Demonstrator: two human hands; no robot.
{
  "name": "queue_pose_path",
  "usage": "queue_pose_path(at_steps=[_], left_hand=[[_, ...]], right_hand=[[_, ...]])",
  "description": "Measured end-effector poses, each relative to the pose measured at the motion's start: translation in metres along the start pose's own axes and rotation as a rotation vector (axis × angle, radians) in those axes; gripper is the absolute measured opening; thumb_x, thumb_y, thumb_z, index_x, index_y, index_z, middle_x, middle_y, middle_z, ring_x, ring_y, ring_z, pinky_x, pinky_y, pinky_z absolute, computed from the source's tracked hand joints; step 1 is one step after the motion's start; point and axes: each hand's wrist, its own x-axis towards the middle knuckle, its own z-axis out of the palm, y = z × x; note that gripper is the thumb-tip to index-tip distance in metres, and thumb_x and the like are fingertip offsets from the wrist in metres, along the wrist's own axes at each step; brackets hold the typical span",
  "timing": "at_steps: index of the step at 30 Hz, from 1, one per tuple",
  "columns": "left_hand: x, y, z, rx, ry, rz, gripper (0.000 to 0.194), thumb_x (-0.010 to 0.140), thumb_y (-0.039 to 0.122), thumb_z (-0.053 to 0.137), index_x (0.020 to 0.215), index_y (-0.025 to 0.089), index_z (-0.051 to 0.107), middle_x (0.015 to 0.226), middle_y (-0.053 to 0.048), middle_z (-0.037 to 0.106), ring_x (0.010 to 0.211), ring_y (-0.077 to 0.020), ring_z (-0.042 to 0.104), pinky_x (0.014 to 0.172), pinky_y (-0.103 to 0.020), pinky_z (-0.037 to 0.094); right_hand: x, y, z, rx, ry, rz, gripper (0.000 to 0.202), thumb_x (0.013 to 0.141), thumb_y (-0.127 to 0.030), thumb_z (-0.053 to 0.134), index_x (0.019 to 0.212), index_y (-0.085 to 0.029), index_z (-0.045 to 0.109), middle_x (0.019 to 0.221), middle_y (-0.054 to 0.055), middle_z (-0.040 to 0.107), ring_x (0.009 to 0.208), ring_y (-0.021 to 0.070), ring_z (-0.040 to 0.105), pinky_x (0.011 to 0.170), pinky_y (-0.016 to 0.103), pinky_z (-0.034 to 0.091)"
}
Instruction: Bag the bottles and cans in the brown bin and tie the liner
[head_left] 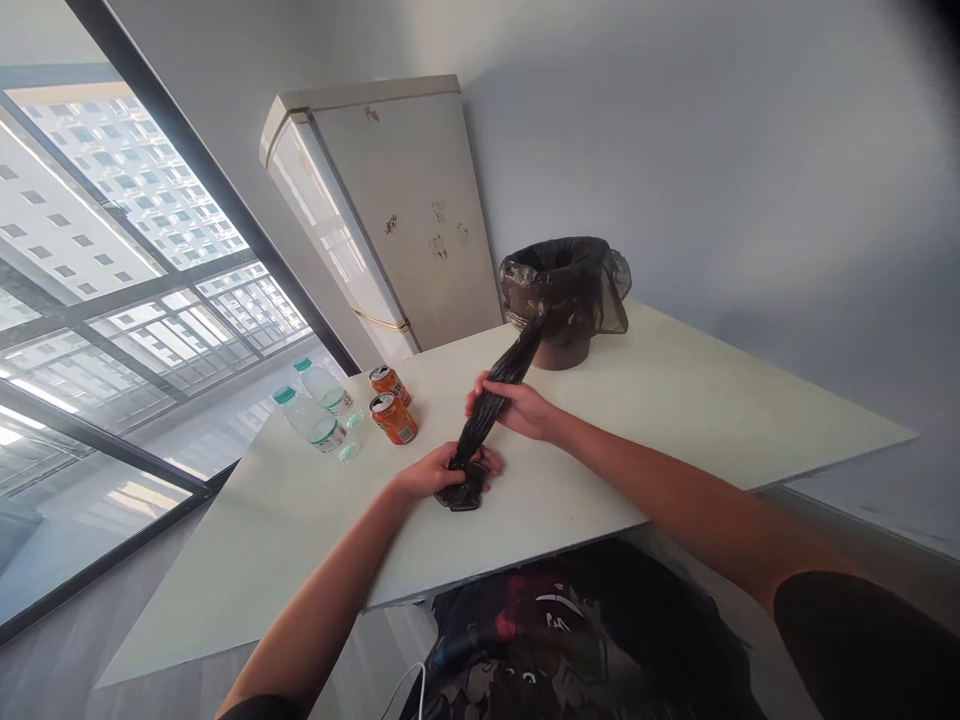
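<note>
A black plastic garbage bag (484,418) is stretched into a long gathered strand between my two hands, just above the table. My left hand (442,472) is closed round its near end, where the plastic bunches up. Farther along, my right hand (517,405) grips the strand with the thumb on top. The strand's far end comes up against a trash can (562,352) lined with another black bag (559,290), its edge folded over the rim. From here I cannot tell whether the strand and the liner are joined.
Left of my hands, two orange cans (394,420) stand on the pale table (675,400). Beside them are two clear plastic bottles (307,420) with green caps. A white refrigerator (405,220) stands behind the table, with a large window (135,250) at the left.
</note>
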Motion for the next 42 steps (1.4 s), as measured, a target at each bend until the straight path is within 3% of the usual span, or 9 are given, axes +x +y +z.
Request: queue_pose_path(at_steps=[7,16,19,22,26,30,33,37,42], left_hand=[[-0.004,-0.011,-0.007,-0.117,0.105,-0.054,0.027,0.072,0.021,0.065,0.098,0.013,0.062,0.063,0.002,0.054,0.052,-0.0082,0.042,0.048,-0.02,0.032],[0.002,-0.009,-0.003,-0.286,0.222,-0.146,0.03,0.084,0.038,0.075,0.087,0.012,0.06,0.064,0.002,0.048,0.05,-0.0061,0.036,0.045,-0.022,0.019],[0.002,-0.01,-0.005,-0.382,0.129,-0.19,0.039,0.086,0.048,0.073,0.09,0.012,0.06,0.061,0.005,0.043,0.047,-0.0049,0.028,0.044,-0.022,0.015],[0.0,-0.012,-0.01,-0.457,0.061,-0.17,0.067,0.091,0.076,0.056,0.097,0.009,0.063,0.062,0.002,0.049,0.044,-0.0045,0.024,0.042,-0.022,0.012],[-0.001,-0.014,-0.016,-0.412,0.055,-0.093,0.104,0.088,0.096,0.021,0.111,0.005,0.067,0.076,-0.014,0.069,0.039,-0.0053,0.03,0.04,-0.025,0.018],[-0.002,-0.019,-0.016,-0.358,-0.02,-0.116,0.108,0.084,0.099,0.031,0.121,0.003,0.067,0.095,-0.026,0.077,0.051,-0.016,0.061,0.045,-0.027,0.038],[-0.003,-0.017,-0.012,-0.366,-0.065,-0.141,0.089,0.085,0.087,0.059,0.118,0.005,0.067,0.105,-0.029,0.078,0.09,-0.0335,0.078,0.067,-0.036,0.058],[-0.006,-0.011,-0.005,-0.35,0.048,-0.149,0.04,0.08,0.027,0.084,0.11,0.011,0.065,0.104,-0.02,0.079,0.094,-0.0317,0.079,0.086,-0.044,0.062],[-0.005,-0.01,-0.006,-0.352,0.14,-0.185,0.027,0.072,0.011,0.068,0.099,0.011,0.063,0.07,-0.002,0.062,0.052,-0.0115,0.056,0.051,-0.024,0.047]], right_hand=[[0.005,-0.018,-0.003,-0.014,0.219,-0.162,0.034,0.098,-0.051,0.07,0.087,-0.025,0.051,0.06,-0.01,0.024,0.051,0.0112,0.025,0.056,0.026,0.039],[0.01,-0.004,-0.028,-0.604,0.461,-0.363,0.034,0.099,-0.056,0.061,0.087,-0.026,0.053,0.062,-0.006,0.037,0.053,0.0135,0.033,0.054,0.028,0.029],[0.002,-0.006,-0.027,-1.185,0.268,-0.336,0.003,0.092,-0.027,0.063,0.093,-0.024,0.061,0.082,0.003,0.064,0.074,0.0202,0.057,0.067,0.031,0.036],[-0.005,-0.009,-0.023,-1.594,0.009,-0.236,0.028,0.083,-0.007,0.057,0.105,-0.025,0.064,0.097,0.003,0.073,0.081,0.0211,0.062,0.068,0.03,0.032],[-0.005,-0.007,-0.016,-1.881,-0.094,-0.154,0.033,0.086,-0.003,0.055,0.11,-0.024,0.064,0.104,0.005,0.074,0.079,0.0191,0.063,0.063,0.03,0.026],[-0.003,-0.001,-0.008,-2.028,-0.144,-0.104,0.025,0.096,-0.005,0.051,0.109,-0.022,0.064,0.106,0.008,0.074,0.078,0.0193,0.065,0.061,0.033,0.023],[-0.002,0.005,-0.005,-2.071,-0.161,-0.087,0.022,0.1,-0.007,0.051,0.109,-0.021,0.065,0.104,0.009,0.074,0.076,0.0196,0.064,0.06,0.034,0.023],[-0.001,0.011,-0.006,-2.066,-0.183,-0.114,0.021,0.1,-0.008,0.05,0.107,-0.019,0.066,0.102,0.01,0.072,0.084,0.022,0.062,0.066,0.034,0.029],[0.003,0.006,-0.015,-1.908,0.079,-0.348,0.022,0.1,-0.013,0.053,0.114,-0.018,0.07,0.116,0.014,0.069,0.109,0.0274,0.057,0.093,0.04,0.035]])
